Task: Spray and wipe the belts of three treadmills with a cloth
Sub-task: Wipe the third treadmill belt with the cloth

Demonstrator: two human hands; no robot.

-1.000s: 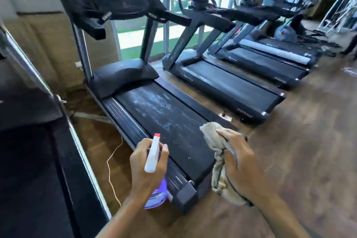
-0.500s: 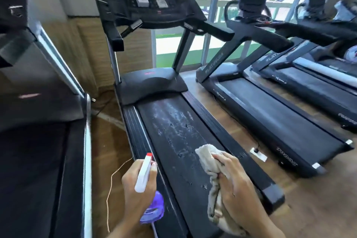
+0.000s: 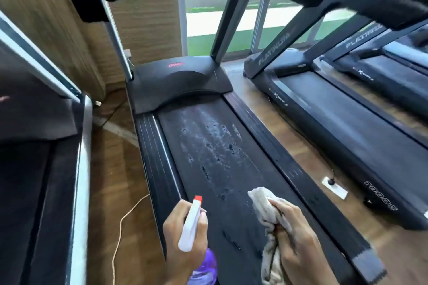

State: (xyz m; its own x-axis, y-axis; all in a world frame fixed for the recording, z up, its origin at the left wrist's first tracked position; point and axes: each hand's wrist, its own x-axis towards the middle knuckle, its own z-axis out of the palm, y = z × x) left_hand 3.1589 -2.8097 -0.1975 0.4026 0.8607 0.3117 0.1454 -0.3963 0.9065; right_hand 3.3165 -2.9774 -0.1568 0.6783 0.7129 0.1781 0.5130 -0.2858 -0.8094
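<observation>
A: Head view, entry one. Landmark is the near treadmill's belt (image 3: 222, 169). State of the hands?

B: Left hand (image 3: 183, 236) sits over the belt's near left edge, fingers curled round the neck of a spray bottle (image 3: 193, 227). White head, red nozzle tip pointing up the belt, purple body below the hand.

A: Right hand?

B: Right hand (image 3: 294, 243) is over the belt's near right part, fingers bunched tight round a crumpled off-white cloth (image 3: 266, 213). One cloth end sticks out toward the front of the belt, the other hangs below the hand. Cannot tell whether the cloth touches the belt.

A: Belt surface?

B: Black, with pale, patchy streaks and dark specks across its middle and far half. Beyond the far end is the motor hood (image 3: 178, 85) with a red logo.

A: Surroundings, relative to the belt?

B: Right of it, across a strip of wood floor (image 3: 301, 152), a second treadmill (image 3: 335, 122); a third treadmill (image 3: 393, 81) beyond that. Left of it, a thin pale cord (image 3: 125, 215) lies on the floor. View is somewhat motion-blurred.
</observation>
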